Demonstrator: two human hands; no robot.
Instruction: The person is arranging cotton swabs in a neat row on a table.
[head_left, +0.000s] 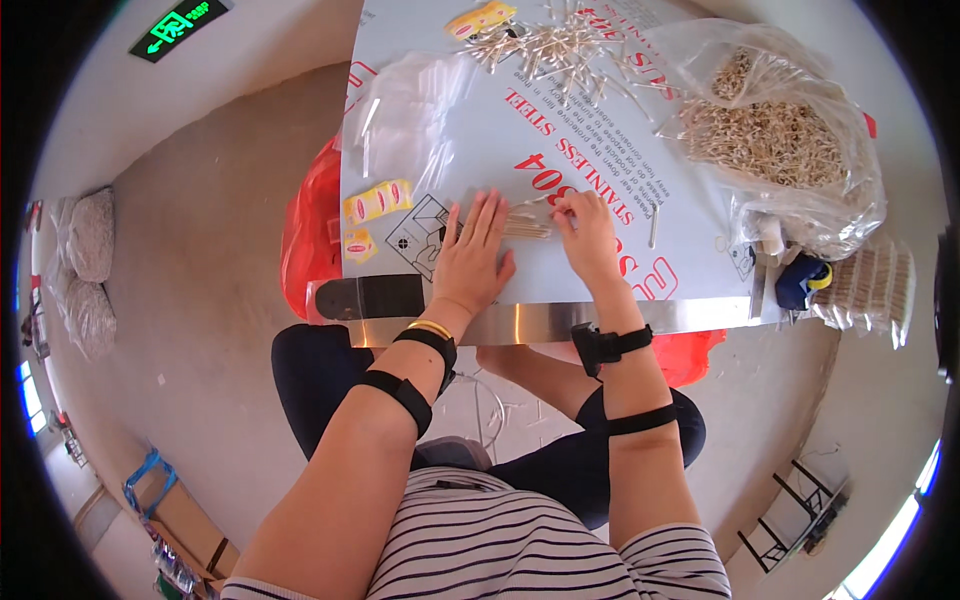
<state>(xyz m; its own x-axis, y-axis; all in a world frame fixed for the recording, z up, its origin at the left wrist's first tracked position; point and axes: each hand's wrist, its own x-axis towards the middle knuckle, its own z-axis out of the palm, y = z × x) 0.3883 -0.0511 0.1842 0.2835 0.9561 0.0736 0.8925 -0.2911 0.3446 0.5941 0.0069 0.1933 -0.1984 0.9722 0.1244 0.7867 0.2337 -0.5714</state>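
My left hand (pixel 472 250) lies flat on the film-covered steel table (pixel 545 282), fingers stretched out, with its fingertips beside a small row of cotton swabs (pixel 527 228). To the right of that row, the fingers of my right hand (pixel 592 245) are pinched together on a thin cotton swab (pixel 533 201) that points left. A single swab (pixel 654 227) lies farther right. Clear plastic sleeves (pixel 410 110) are spread beyond my left hand, and yellow printed labels (pixel 378 201) rest near the table's left edge.
A loose heap of swabs (pixel 565 45) lies at the far side beside a yellow packet (pixel 482 20). At the right stand an open clear bag of swabs (pixel 775 140), a dark blue tape dispenser (pixel 797 283) and bagged bundles (pixel 868 285). Red plastic bags (pixel 315 230) hang below the table.
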